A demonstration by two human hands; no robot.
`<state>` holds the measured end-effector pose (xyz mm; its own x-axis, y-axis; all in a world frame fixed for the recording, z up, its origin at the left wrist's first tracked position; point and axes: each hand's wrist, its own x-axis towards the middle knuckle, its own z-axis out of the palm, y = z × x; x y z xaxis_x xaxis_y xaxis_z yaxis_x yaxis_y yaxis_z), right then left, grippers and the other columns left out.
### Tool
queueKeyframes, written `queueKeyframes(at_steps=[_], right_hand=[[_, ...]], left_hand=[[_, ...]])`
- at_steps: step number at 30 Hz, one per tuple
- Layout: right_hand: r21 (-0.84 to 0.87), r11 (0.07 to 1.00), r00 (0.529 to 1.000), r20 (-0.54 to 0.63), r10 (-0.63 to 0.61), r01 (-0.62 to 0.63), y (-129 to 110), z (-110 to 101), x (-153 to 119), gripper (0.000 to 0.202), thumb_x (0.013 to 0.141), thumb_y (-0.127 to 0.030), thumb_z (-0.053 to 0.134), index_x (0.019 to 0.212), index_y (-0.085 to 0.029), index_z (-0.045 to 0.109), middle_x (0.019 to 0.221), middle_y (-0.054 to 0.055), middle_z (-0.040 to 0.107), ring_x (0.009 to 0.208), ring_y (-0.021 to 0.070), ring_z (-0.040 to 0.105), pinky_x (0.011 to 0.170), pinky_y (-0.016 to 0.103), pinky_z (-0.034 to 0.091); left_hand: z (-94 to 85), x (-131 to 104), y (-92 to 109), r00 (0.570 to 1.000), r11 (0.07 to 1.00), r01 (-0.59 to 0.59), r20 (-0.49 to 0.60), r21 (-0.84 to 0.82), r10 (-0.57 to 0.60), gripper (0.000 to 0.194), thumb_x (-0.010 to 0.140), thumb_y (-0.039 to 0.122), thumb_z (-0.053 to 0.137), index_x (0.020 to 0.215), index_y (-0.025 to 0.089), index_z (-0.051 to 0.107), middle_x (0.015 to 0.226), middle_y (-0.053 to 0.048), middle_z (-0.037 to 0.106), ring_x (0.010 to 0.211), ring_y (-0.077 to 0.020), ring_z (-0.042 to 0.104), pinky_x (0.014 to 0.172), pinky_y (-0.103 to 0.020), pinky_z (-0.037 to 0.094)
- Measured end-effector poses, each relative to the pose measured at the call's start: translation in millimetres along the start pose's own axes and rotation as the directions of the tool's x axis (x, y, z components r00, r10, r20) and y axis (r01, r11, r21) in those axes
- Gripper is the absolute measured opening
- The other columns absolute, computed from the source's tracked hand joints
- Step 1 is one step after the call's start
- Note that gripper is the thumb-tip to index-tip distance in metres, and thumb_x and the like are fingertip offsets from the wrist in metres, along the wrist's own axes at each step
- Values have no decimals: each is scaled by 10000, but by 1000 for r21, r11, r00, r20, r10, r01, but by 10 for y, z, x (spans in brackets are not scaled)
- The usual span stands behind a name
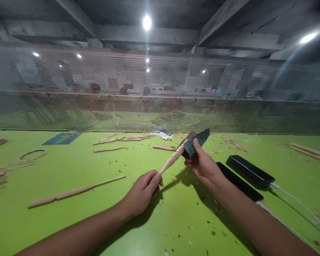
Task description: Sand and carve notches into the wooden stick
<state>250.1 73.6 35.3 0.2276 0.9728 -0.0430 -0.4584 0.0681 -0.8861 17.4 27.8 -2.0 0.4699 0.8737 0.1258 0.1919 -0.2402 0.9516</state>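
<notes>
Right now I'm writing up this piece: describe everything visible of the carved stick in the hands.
The carved stick is pale and looks like bare wood, with notches across its thicker far part and a narrower near part. It slants away to the right above the green table. The left hand grips its near end; the right hand holds a dark green sheet against its far end. Both tips are hidden.

"Where are the hands from your seat?"
"I have the left hand (146,186) at six o'clock, gripping a carved stick (173,159); the right hand (206,165), at four, holds a dark green sheet (200,139) around its far end."
"Nearby?"
"I see a loose stick (69,193) at eight, black devices (249,171) at four, a mesh screen (160,115) at twelve."
</notes>
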Motion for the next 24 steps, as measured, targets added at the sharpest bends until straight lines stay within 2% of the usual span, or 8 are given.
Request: queueKeyframes(at_steps=[5,12,19,24], right_hand=[[12,1000,1000,11,2,-2,-11,16,-33,551,648,-707,911,768,-219,683,660,-14,628,509,108,403,458,259,337],[26,1000,1000,7,11,-11,-45,40,-54,553,714,-744,847,732,-230,643,644,-13,625,493,119,403,464,279,354],[57,998,1000,23,-22,20,-78,64,-80,591,722,-793,804,731,-241,593,636,-17,625,503,135,450,489,283,394],[101,994,998,25,-51,49,-96,47,-61,605,700,-798,814,728,-240,581,639,-32,609,486,117,410,476,272,348]], left_hand=[[-9,4,14,1000,1000,-7,-3,4,7,404,1042,552,508,892,190,606,665,52,467,627,-144,411,580,-276,300],[1,9,-61,1000,999,-2,19,-46,2,387,1033,544,559,853,201,542,649,69,465,579,-113,386,543,-249,294],[18,16,-135,998,991,13,65,-131,-4,324,1041,515,566,938,209,531,632,58,570,541,-123,530,554,-251,441],[9,21,-126,998,990,12,68,-143,-2,334,1032,508,582,928,191,568,642,37,600,551,-132,569,578,-269,481]])
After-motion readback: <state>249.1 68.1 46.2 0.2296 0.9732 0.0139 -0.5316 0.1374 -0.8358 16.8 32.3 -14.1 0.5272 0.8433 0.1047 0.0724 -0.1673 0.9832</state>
